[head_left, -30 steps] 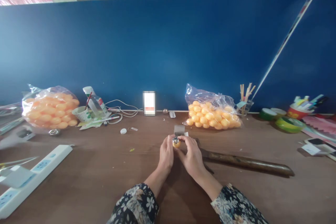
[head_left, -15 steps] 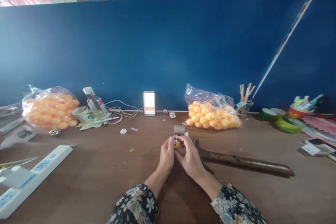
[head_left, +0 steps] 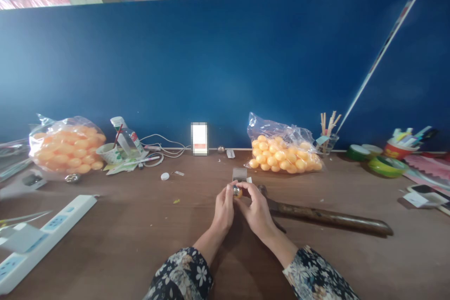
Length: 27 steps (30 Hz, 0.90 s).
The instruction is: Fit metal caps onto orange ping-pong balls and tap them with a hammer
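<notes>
A small round object, shiny silver on top with yellow-orange below (head_left: pixel 237 191), sits between my fingertips over the middle of the table. My left hand (head_left: pixel 223 207) pinches it from the left side. On the other side, the thumb and fingers of my right hand (head_left: pixel 258 210) curl around it. Its lower part is hidden by my fingers. Just beyond my hands lies a small grey, flat-faced piece (head_left: pixel 240 173). A hammer (head_left: pixel 330 218) rests to the right, its head partly behind my right hand.
Clear bags of orange balls stand at the left (head_left: pixel 66 147) and right (head_left: pixel 284 154) along the blue partition (head_left: pixel 211 65). A white power strip (head_left: pixel 59 225) lies at left. Tape rolls (head_left: pixel 388 166) and a pen cup (head_left: pixel 401 150) are at far right. A bottle (head_left: pixel 128 138) leans near cables.
The small round object has turned slightly between my fingers, and more of its silver surface shows. Both hands stay in nearly the same place.
</notes>
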Available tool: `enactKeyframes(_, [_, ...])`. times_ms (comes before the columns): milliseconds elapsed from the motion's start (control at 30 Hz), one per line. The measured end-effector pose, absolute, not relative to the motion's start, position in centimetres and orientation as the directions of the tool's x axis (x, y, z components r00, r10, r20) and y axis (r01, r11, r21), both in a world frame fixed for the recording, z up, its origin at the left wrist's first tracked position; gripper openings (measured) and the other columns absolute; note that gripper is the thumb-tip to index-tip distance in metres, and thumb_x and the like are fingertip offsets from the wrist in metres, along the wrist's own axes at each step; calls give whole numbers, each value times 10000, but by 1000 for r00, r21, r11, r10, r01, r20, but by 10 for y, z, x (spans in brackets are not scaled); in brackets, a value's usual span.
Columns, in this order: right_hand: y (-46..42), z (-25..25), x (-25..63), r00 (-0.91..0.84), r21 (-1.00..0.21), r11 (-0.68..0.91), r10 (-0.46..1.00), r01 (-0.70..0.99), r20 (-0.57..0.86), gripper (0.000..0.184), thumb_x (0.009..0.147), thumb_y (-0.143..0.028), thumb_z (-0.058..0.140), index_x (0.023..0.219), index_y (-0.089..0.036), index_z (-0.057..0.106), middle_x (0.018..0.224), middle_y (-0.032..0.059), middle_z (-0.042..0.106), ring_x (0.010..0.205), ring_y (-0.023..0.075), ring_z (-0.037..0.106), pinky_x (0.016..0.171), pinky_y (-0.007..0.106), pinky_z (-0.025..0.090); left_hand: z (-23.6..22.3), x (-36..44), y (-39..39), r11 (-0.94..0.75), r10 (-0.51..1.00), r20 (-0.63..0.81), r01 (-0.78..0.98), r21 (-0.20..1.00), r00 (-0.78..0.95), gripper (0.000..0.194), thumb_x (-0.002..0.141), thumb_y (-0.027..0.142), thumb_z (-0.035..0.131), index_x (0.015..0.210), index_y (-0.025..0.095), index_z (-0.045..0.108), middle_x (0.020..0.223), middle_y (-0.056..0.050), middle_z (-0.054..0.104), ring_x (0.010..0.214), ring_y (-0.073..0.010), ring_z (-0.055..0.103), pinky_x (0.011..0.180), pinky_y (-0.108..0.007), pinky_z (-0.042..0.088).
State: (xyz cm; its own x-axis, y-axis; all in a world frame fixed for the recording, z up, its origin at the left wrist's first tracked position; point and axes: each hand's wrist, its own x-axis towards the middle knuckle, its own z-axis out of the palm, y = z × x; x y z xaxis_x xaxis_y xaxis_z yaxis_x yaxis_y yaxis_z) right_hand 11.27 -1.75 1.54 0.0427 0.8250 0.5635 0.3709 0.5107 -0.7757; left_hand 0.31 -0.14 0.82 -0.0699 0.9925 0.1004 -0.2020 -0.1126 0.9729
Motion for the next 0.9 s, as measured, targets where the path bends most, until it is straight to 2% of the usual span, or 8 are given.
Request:
enactKeyframes(133, [-18,15,113,41,-785,513,828,347,559,240,798,-230,615,1035,-215,577,1011,77,657,918,221,636,831,385,533,11,3,-2,-126,991,113,-198,972,-73,481,791,540,557,1014,140,705,836,-91,725,953,-264,644,891,-374,466])
enactKeyframes(333, [-18,17,113,30,-799,519,833,302,553,252,797,-247,624,1042,-209,580,1038,78,662,962,225,638,860,375,525,8,2,-2,-185,983,182,-126,975,-33,495,866,530,439,1044,143,693,1044,-110,701,1053,-257,605,957,-359,416])
enactKeyframes(467, [-19,18,113,13,-801,526,834,286,552,260,798,-248,632,1049,-211,575,1048,74,659,980,224,633,874,372,518,8,1,-2,-188,982,186,-86,978,-30,499,878,522,410,1057,146,685,1079,-110,691,1062,-256,598,973,-375,404])
enactKeyframes(733, [-20,19,113,-25,-816,527,843,238,537,274,815,-238,617,1085,-217,575,1087,80,653,1040,229,612,931,380,491,13,2,-3,-102,994,99,-113,988,-35,591,821,622,431,1023,133,695,753,-95,712,870,-267,655,809,-369,489])
enactKeyframes(900, [-20,19,113,-46,-812,532,842,239,538,306,832,-226,582,1138,-224,568,1143,81,646,1100,231,591,973,391,470,10,3,-2,-104,994,98,-146,984,-51,574,810,618,461,1000,131,696,778,-93,712,819,-244,651,772,-338,485])
